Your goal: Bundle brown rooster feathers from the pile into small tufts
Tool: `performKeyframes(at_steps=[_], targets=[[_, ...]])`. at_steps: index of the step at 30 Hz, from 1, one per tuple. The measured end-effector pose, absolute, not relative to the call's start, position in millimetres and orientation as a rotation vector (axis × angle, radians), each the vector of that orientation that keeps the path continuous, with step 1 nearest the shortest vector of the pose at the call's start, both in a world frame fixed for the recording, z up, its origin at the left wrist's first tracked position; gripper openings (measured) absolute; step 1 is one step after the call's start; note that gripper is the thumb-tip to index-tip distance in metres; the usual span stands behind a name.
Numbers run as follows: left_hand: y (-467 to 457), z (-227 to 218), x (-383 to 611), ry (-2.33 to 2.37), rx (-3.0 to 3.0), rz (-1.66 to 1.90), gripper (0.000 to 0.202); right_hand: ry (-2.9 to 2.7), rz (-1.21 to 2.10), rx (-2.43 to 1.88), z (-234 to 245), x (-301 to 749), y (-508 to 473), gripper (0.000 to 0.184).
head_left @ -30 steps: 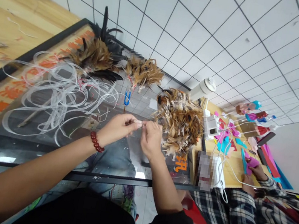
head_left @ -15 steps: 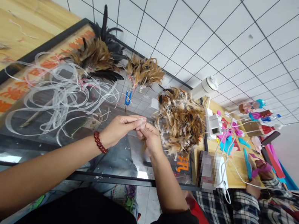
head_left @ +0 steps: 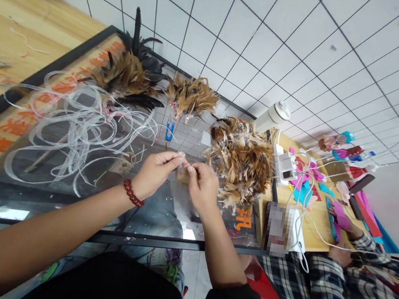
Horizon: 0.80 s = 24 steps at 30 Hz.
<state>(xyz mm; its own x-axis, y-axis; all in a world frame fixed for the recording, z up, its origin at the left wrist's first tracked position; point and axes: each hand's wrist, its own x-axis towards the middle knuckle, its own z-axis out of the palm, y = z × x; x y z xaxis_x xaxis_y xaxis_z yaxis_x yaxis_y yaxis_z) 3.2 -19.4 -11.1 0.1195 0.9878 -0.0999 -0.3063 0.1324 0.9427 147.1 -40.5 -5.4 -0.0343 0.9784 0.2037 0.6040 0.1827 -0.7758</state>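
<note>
My left hand (head_left: 157,173), with a dark red bead bracelet (head_left: 132,193) on its wrist, pinches a tiny pale piece at thumb and forefinger. Just to its right, my right hand (head_left: 202,188) is closed in a pinch, and a thin pinkish strand seems to run between the two. A blurred brownish patch shows below the fingertips; I cannot tell what it is. Beyond the hands lies a blue U-shaped thread snipper (head_left: 169,130). A heap of loose brown feathers (head_left: 243,164) is right of my right hand.
Tangled clear plastic strips (head_left: 72,133) spread over the glass tabletop (head_left: 70,209) at left. Two feather bundles (head_left: 191,94) (head_left: 122,75) lie along the back edge. A white bottle (head_left: 276,115) and a power strip (head_left: 284,166) stand at right, near a co-worker's plaid sleeve (head_left: 325,288).
My hands have moved slightly apart, and a small gap with a thin strand now shows between their fingertips. At right, the co-worker's hand has shifted with a purple piece.
</note>
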Motion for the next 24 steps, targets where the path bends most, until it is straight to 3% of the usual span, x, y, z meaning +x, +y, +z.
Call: performKeyframes(at_steps=[2, 5, 9, 17, 24], targets=[[-19.7, -11.7, 1.5, 1.058, 1.100, 1.205, 0.024, -1.826, 0.241, -1.476, -0.8, 152.1, -42.5, 0.028], [-21.6, -10.6, 0.1, 1.039, 1.276, 1.119, 0.026, -2.024, 0.097, -1.282, 2.7, 156.3, -43.5, 0.041], [-23.0, -10.9, 0.3, 0.989, 1.342, 1.048, 0.029, -2.153, 0.159, -1.164, 0.9, 157.0, -42.1, 0.048], [-20.5, -16.0, -0.4, 0.951, 1.271, 1.019, 0.027, -2.104, 0.367, -1.105, -1.6, 156.8, -41.7, 0.045], [-27.3, -11.9, 0.1, 0.944, 1.200, 0.940, 0.030, -1.939, 0.495, -1.045, 7.2, 156.5, -42.9, 0.027]])
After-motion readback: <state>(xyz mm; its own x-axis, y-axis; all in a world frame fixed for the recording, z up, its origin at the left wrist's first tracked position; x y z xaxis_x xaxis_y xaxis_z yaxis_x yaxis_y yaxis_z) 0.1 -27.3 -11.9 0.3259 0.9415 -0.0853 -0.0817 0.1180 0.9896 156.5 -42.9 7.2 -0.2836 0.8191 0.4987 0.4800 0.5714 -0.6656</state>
